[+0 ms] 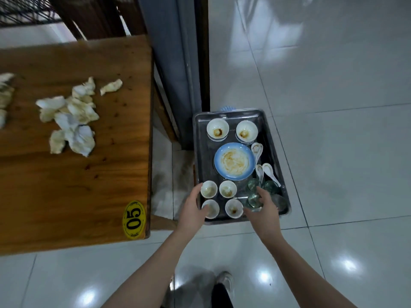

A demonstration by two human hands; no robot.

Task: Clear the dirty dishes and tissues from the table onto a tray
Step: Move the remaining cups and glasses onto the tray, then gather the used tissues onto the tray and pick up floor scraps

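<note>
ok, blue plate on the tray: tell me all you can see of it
The plate is round, glossy, ceramic-looking: blue rim fading to a white centre smeared with brown sauce. It lies flat, face up, in the middle of the metal tray. A white spoon lies by its right rim; contact unclear. Nothing else touches it.

Your metal tray (198,138) is sitting low down beside the table (66,196). It's carrying two sauce-stained white bowls (218,129) at the far end and a smeared blue-rimmed plate (234,161) in the middle. Four small white cups (227,189) are standing upright at the near end, with white spoons (270,172) and green glasses (254,185) along the right side. Crumpled tissues (71,116) are lying in a pile on the table.
</note>
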